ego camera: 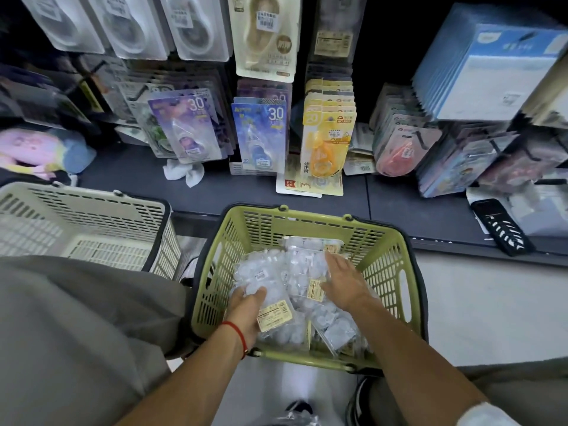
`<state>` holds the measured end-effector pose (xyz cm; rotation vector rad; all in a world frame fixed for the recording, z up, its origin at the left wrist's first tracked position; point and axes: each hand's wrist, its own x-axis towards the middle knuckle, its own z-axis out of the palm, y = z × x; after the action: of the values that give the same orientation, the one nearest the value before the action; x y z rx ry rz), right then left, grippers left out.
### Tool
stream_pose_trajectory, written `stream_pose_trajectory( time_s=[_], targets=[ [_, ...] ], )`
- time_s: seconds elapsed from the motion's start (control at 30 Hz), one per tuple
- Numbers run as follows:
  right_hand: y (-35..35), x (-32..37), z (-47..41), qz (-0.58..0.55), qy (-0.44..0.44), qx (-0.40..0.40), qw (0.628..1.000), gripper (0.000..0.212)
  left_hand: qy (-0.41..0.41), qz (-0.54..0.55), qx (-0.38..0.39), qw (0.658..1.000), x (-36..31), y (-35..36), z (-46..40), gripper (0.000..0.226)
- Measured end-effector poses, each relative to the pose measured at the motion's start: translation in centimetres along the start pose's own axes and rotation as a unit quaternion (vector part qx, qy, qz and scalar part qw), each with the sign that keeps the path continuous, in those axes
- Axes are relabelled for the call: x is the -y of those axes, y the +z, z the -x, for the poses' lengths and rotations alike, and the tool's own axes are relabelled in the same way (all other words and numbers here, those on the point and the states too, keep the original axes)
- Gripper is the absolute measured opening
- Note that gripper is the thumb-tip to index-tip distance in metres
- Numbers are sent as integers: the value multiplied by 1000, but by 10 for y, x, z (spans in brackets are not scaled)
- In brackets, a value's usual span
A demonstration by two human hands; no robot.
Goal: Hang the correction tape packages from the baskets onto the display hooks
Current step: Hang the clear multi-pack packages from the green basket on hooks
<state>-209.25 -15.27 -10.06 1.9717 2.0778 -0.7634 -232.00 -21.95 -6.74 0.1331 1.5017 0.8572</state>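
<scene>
A green basket (381,241) sits on the floor in front of me, holding several clear bags of correction tape (307,262) with yellow labels. My left hand (246,312) grips one clear bag (270,299) at the basket's left side. Further right, my right hand (344,281) lies flat with straight fingers on the pile. Above the dark shelf, packages hang on display hooks: purple (187,127), blue (261,133) and yellow (329,139) ones.
A beige basket (92,210) stands to the left, nothing visible inside. A white cloth (184,173) and a black handheld device (501,226) lie on the dark shelf. Blue boxes (504,63) are stacked at the upper right. My knees flank the green basket.
</scene>
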Motion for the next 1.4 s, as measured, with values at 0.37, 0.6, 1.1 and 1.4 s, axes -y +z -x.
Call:
stream_pose_trajectory(
  time_s=[0.37,0.6,1.1,1.4],
  targets=[
    [10,-6,-10,64,-51,-13,997,71,19,20,-62,998,-11,-1,-4,21],
    [20,7,21,-196,-52,-36,979,86,63,-12,-124,990,-4,1,-12,28],
    [5,57,5,-149,-93,-80,981,46,50,1,-73,996,8,7,-17,52],
    [4,17,-40,-19,-3,-83,996,48,57,11,-46,997,-5,-11,-6,40]
  ],
)
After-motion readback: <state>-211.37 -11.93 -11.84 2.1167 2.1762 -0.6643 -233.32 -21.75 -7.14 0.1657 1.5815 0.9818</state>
